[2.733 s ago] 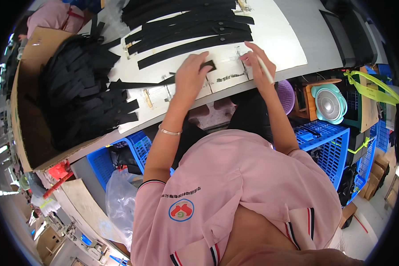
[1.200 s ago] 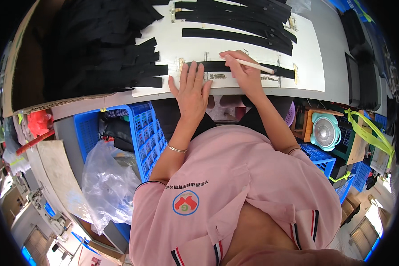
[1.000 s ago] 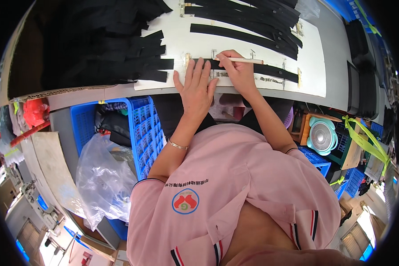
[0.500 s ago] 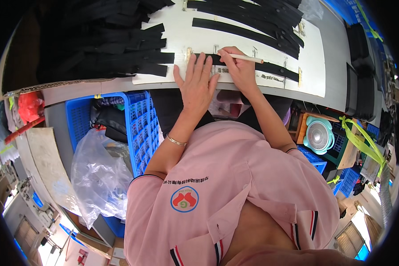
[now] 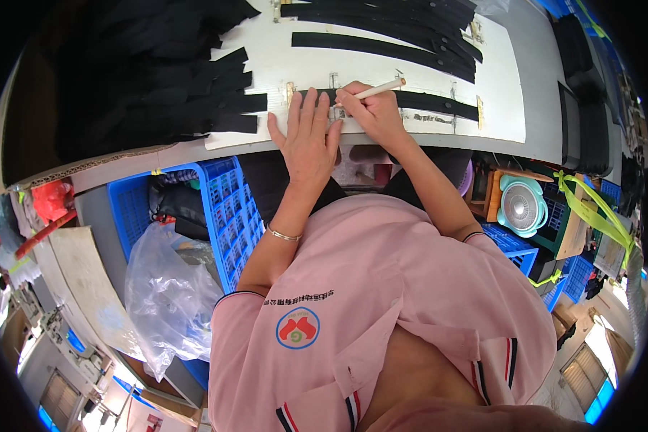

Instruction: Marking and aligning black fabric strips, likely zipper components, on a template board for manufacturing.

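Pen (image 5: 381,88): shifted since half a second ago, tip from strip's far edge to near edge.
Strip (image 5: 428,101): black, lying flat along board's near side, partly covered by both hands; right end beside brownish tape (image 5: 480,114).
Left hand (image 5: 306,144): open, fingers spread flat over strip's left part; best kept firm there, to prevent creeping or twisting.
Right hand (image 5: 376,117): closed round pen; probably best with light, steady strokes, without dragging fabric.
Marks (image 5: 333,78): drawn on board; worth sighting tip against, for squareness.
Board (image 5: 497,72): white, with more strips (image 5: 381,49) beyond.
Box (image 5: 72,171): leftward, heaped with black pieces (image 5: 144,86).
Counter (image 5: 543,108): grey, under board.
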`<state>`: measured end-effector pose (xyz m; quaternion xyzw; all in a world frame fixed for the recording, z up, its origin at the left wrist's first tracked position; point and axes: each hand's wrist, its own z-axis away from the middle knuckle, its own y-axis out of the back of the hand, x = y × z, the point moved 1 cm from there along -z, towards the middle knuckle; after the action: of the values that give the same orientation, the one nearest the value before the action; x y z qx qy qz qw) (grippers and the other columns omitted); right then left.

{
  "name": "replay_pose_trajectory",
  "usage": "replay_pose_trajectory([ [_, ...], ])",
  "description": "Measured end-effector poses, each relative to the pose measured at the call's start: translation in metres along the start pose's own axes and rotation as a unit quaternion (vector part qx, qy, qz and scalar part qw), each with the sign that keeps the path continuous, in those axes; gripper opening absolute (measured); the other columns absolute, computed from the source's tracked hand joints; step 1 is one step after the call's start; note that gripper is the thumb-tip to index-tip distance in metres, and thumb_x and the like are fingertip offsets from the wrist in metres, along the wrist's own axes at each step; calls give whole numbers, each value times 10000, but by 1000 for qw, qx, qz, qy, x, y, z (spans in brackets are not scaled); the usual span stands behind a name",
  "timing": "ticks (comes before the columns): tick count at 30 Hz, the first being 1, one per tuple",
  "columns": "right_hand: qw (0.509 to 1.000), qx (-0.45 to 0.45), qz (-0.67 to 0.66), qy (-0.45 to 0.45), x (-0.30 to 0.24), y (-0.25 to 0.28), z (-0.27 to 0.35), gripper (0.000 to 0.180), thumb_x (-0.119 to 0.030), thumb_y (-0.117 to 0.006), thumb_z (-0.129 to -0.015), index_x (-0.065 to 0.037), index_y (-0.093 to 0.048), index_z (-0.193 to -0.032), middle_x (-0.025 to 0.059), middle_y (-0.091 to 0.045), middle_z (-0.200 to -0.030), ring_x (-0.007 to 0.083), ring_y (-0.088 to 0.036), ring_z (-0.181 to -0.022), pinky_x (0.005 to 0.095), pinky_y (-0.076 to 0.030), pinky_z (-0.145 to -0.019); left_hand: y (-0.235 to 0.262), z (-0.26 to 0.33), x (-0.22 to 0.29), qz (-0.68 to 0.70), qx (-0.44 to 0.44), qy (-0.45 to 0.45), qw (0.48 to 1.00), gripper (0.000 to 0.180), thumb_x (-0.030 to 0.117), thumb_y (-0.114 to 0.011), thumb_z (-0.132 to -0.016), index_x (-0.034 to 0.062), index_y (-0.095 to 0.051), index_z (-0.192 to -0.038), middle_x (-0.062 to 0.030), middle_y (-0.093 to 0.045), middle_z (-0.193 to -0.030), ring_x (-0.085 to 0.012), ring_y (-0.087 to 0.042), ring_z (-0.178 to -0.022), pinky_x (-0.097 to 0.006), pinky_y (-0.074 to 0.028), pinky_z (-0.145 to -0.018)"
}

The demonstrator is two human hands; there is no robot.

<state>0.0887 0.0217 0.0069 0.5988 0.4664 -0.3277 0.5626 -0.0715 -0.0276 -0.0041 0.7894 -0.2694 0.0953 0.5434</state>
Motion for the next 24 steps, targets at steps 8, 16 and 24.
replay_pose_trajectory([
  [8,987,156,-39,-24,-2,52,22,214,-130,-611,-1004,38,-722,-931,27,-666,-753,54,-560,-683,218,-436,-620,0,1,0,-23,-14,3,1000,484,315,-678,-962,97,-616,-1390,-76,-571,-1465,-277,-450,-1431,-586,-95,-1208],
  [16,979,200,30,-26,24,74,25,193,-143,-635,-999,12,-710,-910,25,-635,-659,64,-556,-600,246,-434,-554,5,-3,5,5,1,14,1000,480,280,-696,-948,86,-630,-1382,-98,-564,-1482,-295,-435,-1444,-604,-91,-1210],
  [24,982,176,53,-44,27,76,28,216,-149,-607,-1022,29,-708,-954,31,-687,-779,70,-586,-681,233,-469,-629,-27,-28,67,170,-4,-60,984,351,175,-702,-928,52,-687,-1257,-114,-625,-1357,-299,-548,-1263,-509,-274,-1160],
])
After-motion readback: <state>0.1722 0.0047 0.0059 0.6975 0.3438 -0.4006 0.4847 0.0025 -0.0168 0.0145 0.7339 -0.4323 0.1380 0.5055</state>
